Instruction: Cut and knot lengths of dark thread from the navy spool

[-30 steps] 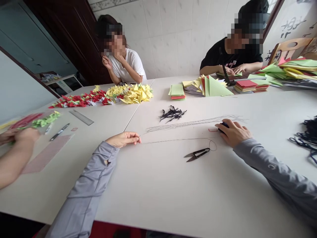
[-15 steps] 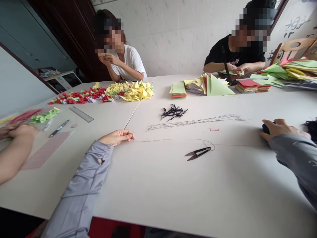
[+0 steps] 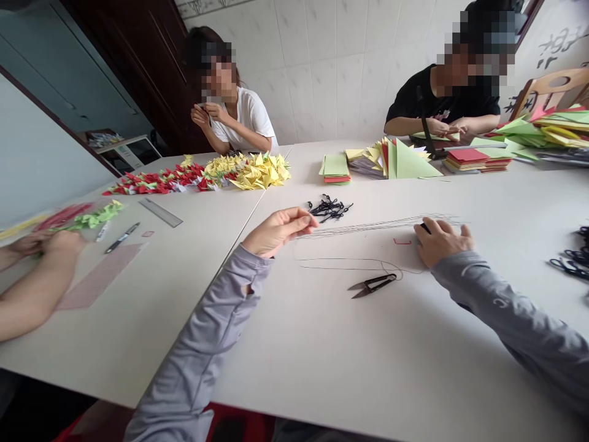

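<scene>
My left hand (image 3: 281,232) is pinched closed on a fine dark thread (image 3: 340,259), beside the left end of a bundle of long cut threads (image 3: 368,228). That held thread lies in a loose loop across the table. My right hand (image 3: 442,243) is wrapped over a dark spool of thread (image 3: 426,228), mostly hidden under the fingers, near the bundle's right end. Black thread snips (image 3: 375,285) lie with blades apart below the loop. A small pile of black knotted cords (image 3: 330,209) sits behind my left hand.
A bent red piece (image 3: 402,241) lies by my right hand. More black cords (image 3: 575,255) are at right. Folded paper shapes (image 3: 257,170), paper stacks (image 3: 335,169) and a ruler (image 3: 161,212) lie farther back. A neighbour's arm (image 3: 41,282) rests at left; two people (image 3: 251,116) sit opposite.
My left hand has moved right and away from me, to the thread bundle. My right hand has slid left with the spool, and the thread between my hands has gone slack.
</scene>
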The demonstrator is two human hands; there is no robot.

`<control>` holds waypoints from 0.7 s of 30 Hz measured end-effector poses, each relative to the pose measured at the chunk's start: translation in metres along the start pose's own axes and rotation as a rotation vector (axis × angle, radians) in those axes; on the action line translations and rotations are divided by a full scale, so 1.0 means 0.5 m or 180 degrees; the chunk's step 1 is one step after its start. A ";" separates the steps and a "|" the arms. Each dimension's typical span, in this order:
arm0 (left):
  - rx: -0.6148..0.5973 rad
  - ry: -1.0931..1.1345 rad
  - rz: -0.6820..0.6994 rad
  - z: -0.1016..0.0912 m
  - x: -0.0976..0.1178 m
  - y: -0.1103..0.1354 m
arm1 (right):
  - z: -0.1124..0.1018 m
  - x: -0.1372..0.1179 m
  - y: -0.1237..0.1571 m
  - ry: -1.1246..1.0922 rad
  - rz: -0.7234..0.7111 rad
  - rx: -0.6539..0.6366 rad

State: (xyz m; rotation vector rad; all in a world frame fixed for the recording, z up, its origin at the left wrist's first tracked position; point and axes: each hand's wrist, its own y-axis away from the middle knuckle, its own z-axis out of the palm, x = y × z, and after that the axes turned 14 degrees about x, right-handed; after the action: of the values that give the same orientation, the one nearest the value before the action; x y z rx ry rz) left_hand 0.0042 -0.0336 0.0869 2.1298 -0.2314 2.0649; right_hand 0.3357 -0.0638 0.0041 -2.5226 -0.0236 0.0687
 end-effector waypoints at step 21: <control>0.1720 0.2164 -0.1124 -0.036 -0.079 -0.026 | 0.016 -0.104 -0.039 -0.4291 0.1445 -0.1304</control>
State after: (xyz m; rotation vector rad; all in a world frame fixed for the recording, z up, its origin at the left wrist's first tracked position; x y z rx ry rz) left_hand -0.0118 -0.0171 0.0480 1.3696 0.7991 2.6392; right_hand 0.2832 -0.0450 0.0112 -2.2909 -0.0035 2.0433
